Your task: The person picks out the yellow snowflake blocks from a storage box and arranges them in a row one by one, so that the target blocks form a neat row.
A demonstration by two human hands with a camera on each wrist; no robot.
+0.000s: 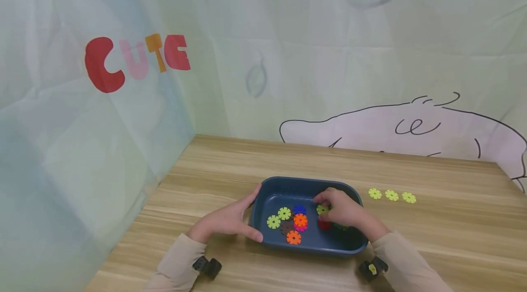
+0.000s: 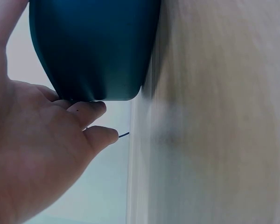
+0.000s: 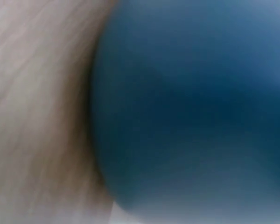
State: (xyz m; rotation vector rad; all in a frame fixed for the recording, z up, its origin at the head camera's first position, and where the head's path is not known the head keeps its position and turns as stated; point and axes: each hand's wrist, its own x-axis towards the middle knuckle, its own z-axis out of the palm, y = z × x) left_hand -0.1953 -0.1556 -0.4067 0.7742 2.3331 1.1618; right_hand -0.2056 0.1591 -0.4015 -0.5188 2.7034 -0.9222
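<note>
3 yellow discs [image 1: 392, 195] rowed on table [image 1: 449, 223]; another disc [image 1: 321, 209], in bin [image 1: 277, 201], prob. being picked by R hand [image 1: 343, 209] (pinch can't be told); bin braced by spread L hand [image 1: 226, 219]. Clean lift req'd next.

Pale beige cloth left sleeve [image 1: 181, 257]: wrist-length, plain, lightly creased.
Pale beige cloth right sleeve [image 1: 405, 260]: matching colour.
Black, boxy left wrist camera [image 1: 213, 268]: two small blocks.
Black, boxy right wrist camera [image 1: 368, 270]: compact, with a small yellow mark.
Left hand [image 1: 228, 219] and right hand [image 1: 343, 208]: bare.
</note>
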